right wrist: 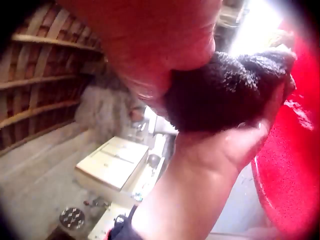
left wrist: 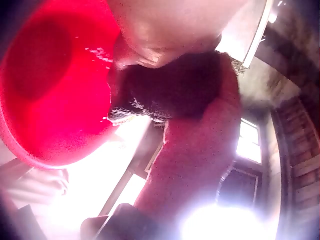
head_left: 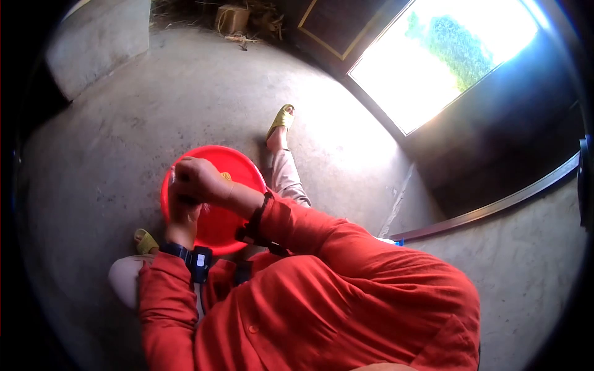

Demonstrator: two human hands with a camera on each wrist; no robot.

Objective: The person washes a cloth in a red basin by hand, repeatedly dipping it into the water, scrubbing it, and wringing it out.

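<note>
Both hands grip a dark, wet, fuzzy cloth [left wrist: 172, 87] above a red plastic basin [head_left: 216, 229]. My right hand [head_left: 199, 179] is uppermost in the head view, its fingers curled round the bunched cloth. Just below it, my left hand [head_left: 182, 216] holds the same cloth and is partly covered by the right. In the right wrist view the cloth [right wrist: 225, 95] is squeezed into a thick roll between the two hands. Wet glints show along its surface. The head view hides most of the cloth behind the fingers.
A small yellow patch [head_left: 226, 177] shows in the basin beside the right wrist. Feet in yellow-green slippers [head_left: 281, 120] stand either side of the basin on the concrete floor [head_left: 111, 161]. A bright doorway [head_left: 433, 68] lies at the upper right, a cardboard box [head_left: 232, 20] by the far wall.
</note>
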